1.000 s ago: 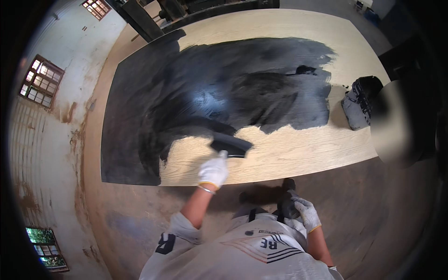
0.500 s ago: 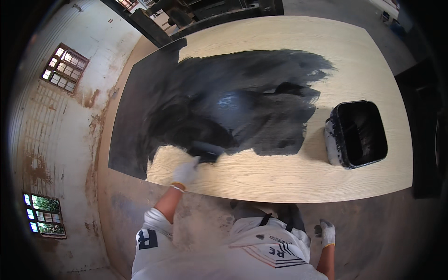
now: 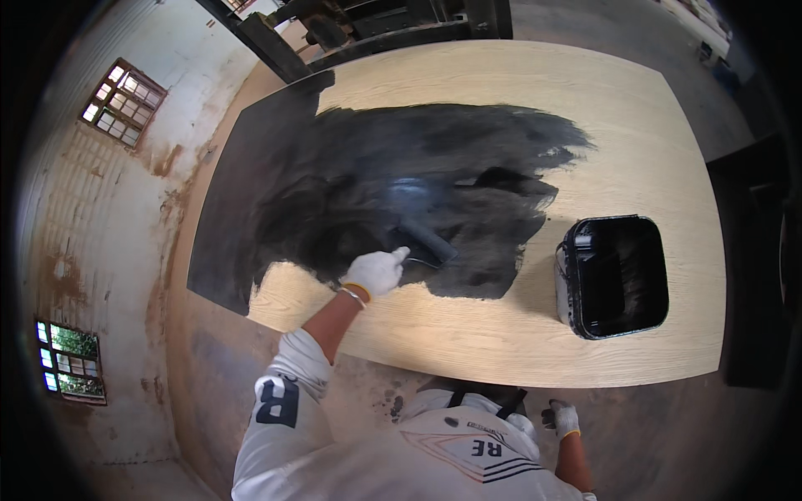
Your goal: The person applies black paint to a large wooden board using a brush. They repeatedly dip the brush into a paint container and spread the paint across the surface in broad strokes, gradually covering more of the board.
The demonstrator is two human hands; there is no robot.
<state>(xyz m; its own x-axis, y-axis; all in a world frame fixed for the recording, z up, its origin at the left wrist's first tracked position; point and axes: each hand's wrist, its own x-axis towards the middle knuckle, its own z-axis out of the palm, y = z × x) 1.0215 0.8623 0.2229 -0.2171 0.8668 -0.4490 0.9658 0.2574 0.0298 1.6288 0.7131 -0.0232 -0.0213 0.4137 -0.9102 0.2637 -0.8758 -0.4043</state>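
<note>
My left hand point(image 3: 375, 273), in a white glove, is closed round the handle of a paint roller. The dark roller point(image 3: 428, 242) lies against wet black paint point(image 3: 334, 200) on a large board with pale wood grain point(image 3: 418, 321). Paint covers the board's left side and much of its middle, with a ragged right edge. A square black-rimmed bucket point(image 3: 566, 284) stands on the bare right part, its inside coated in black. My right hand point(image 3: 561, 417), gloved with dark fingers, hangs beyond the near edge, fingers loosely apart and holding nothing visible.
Past the board's far edge stands a dark metal frame with machinery point(image 3: 376, 37). Dark structures point(image 3: 756, 250) flank the right end. On the left rises a stained white wall point(image 3: 125, 192) with small barred windows.
My left hand has moved the roller rightward and a little farther from me across the black paint. The view has shifted slightly; my right hand stays down at my side.
</note>
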